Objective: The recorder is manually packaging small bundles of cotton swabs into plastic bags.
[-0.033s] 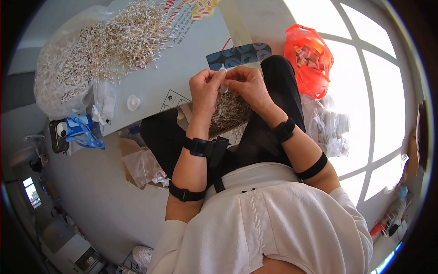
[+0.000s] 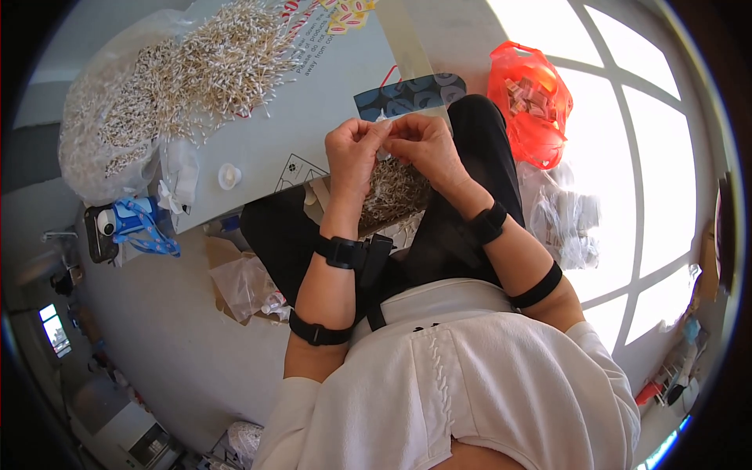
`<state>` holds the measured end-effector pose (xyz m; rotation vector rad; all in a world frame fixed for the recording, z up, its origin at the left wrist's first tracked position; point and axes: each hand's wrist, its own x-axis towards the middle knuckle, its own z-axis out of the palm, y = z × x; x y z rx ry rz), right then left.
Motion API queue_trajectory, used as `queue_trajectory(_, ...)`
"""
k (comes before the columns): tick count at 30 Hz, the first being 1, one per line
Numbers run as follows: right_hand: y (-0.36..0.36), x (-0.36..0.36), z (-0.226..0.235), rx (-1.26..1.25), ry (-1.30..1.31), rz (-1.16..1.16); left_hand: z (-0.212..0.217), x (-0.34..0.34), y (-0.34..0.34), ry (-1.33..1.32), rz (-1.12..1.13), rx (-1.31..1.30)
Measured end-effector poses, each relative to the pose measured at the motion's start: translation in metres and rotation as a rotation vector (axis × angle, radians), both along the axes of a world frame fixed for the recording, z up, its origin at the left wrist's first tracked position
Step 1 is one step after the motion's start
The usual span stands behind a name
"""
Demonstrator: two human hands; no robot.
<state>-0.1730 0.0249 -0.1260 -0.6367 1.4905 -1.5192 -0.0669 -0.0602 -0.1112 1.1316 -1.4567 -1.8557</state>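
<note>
My left hand [image 2: 354, 153] and my right hand [image 2: 427, 149] meet over my lap, with thumbs and fingertips pinched together. Between them is a small whitish piece that looks like thin plastic film [image 2: 383, 154]; the fingers cover most of it, so its exact kind is hidden. Just below the hands, a box or tray of loose cotton swabs [image 2: 395, 192] rests between my legs, partly covered by my wrists. A large heap of cotton swabs [image 2: 227, 59] spills from a clear plastic bag [image 2: 86, 149] onto the board at the far left.
On the grey board [image 2: 258, 141] stands a small white round spool-like piece [image 2: 229, 176]. Yellow stickers [image 2: 345, 14] lie at its far edge. A red plastic bag [image 2: 533, 117] sits to the right, near clear-wrapped packs [image 2: 568, 219]. An open cardboard box [image 2: 227, 270] is at lower left.
The fingertips have shifted very slightly around the whitish piece, and less of it shows between them. Everything else is unchanged.
</note>
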Motion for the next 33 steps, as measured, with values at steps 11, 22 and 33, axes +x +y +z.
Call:
queue_trajectory(11, -0.0002, -0.0006, -0.0021, -0.008, -0.053, 0.013, -0.0013, -0.0001, -0.0019, -0.037, -0.033, -0.155)
queue_trajectory(22, -0.0002, 0.0013, -0.0010, -0.043, -0.090, 0.002, 0.0009, -0.0003, -0.0016, -0.088, -0.067, -0.234)
queue_trajectory(33, -0.0001, -0.0007, -0.0022, -0.024, -0.091, 0.001, -0.0034, 0.0019, 0.0000, 0.009, -0.059, -0.121)
